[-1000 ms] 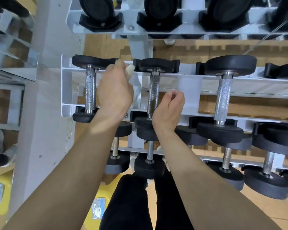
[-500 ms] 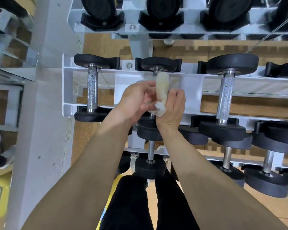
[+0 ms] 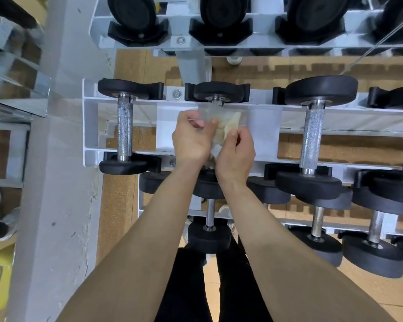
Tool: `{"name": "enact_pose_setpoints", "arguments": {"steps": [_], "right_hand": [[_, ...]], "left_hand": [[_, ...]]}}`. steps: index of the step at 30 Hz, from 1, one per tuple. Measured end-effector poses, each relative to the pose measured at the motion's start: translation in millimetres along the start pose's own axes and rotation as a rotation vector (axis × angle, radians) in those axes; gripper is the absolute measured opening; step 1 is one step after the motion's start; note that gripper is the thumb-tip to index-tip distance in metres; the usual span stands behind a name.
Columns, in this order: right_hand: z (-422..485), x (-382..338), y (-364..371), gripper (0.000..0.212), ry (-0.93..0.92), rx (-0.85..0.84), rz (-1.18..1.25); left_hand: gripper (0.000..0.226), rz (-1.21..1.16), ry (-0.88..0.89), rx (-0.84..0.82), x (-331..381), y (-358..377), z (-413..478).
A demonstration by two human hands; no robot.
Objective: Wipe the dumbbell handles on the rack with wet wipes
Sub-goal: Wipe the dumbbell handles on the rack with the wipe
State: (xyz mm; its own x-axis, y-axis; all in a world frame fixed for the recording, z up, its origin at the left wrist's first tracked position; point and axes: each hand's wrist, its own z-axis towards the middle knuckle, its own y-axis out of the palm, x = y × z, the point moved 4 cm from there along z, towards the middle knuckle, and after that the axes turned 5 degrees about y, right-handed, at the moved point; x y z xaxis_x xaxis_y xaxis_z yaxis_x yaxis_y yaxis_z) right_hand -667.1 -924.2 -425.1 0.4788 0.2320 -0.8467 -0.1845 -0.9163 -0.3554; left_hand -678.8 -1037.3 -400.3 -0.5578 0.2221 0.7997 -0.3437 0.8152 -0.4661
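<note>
Crumpled wet wipe (image 3: 228,129) now between both hands, no longer rolled.

— What colours on the rack (image 3: 89,126)?
— Pale grey-white frame, black cradles. The dumbbell heads (image 3: 321,89) are matte black; the handles (image 3: 124,131) are silver with a fine cross-hatched knurl.
— And the wipe (image 3: 228,129)?
— Off-white, yellowish in its folds.
— The floor (image 3: 335,147)?
— Speckled tan cork, with jagged darker brown seams. The person's trousers (image 3: 186,287) are black, and yellow shows at the lower left.
</note>
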Motion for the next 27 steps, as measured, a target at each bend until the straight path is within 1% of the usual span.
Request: {"name": "enact_pose_setpoints", "arguments": {"steps": [4, 5, 8, 9, 12, 14, 15, 17, 18, 19, 21, 23, 24, 25, 27], "right_hand": [[1.9, 2.6, 0.4, 0.031, 0.021, -0.037, 0.000], [2.6, 3.0, 0.1, 0.031, 0.029, -0.047, 0.009], [4.7, 3.7, -0.9, 0.030, 0.039, -0.068, 0.018], [4.8, 3.9, -0.9, 0.030, 0.041, -0.066, 0.019], [3.2, 4.0, -2.2, 0.028, 0.037, -0.034, 0.039], [1.6, 2.6, -3.3, 0.024, 0.015, -0.008, 0.051], [1.1, 2.4, -4.0, 0.022, 0.001, 0.004, 0.055], [0.8, 1.2, -5.2, 0.019, -0.029, 0.026, 0.060], [0.5, 0.8, -5.5, 0.019, -0.045, 0.037, 0.062], [0.4, 0.5, -6.0, 0.020, -0.056, 0.045, 0.067], [-0.4, 0.4, -5.8, 0.023, -0.062, 0.051, 0.073], [-1.5, 0.5, -6.2, 0.029, -0.068, 0.059, 0.076], [-1.7, 0.2, -6.7, 0.031, -0.070, 0.069, 0.080], [-1.8, -0.6, -7.5, 0.032, -0.067, 0.081, 0.086], [-2.0, -1.0, -8.2, 0.033, -0.053, 0.101, 0.089]], "left_hand": [[0.022, -0.071, -0.050, -0.082, -15.4, -0.7, 11.4], [0.019, -0.091, -0.045, -0.074, -17.5, -1.7, 13.4], [0.017, -0.038, 0.013, -0.042, -13.2, -5.4, 16.6], [0.017, -0.008, 0.018, -0.018, -12.4, -7.8, 18.0], [0.017, 0.118, 0.020, 0.152, -13.7, -20.0, 23.1], [0.016, 0.187, 0.055, 0.227, -13.9, -23.9, 24.2], [0.018, 0.207, 0.077, 0.248, -13.0, -22.7, 23.1], [0.032, 0.222, 0.111, 0.277, -8.6, -16.0, 17.9], [0.035, 0.216, 0.125, 0.277, -6.9, -11.4, 14.6], [0.031, 0.192, 0.147, 0.255, -6.7, -6.4, 12.2], [0.018, 0.099, 0.122, 0.126, -8.3, 3.9, 8.6], [0.023, 0.032, 0.037, -0.035, -13.2, 11.8, 8.2], [0.026, 0.030, 0.042, -0.073, -12.9, 12.5, 8.3], [0.025, 0.007, 0.063, -0.082, -11.7, 11.4, 7.8], [0.015, -0.114, 0.095, -0.054, -11.6, 5.0, 7.9]]}}
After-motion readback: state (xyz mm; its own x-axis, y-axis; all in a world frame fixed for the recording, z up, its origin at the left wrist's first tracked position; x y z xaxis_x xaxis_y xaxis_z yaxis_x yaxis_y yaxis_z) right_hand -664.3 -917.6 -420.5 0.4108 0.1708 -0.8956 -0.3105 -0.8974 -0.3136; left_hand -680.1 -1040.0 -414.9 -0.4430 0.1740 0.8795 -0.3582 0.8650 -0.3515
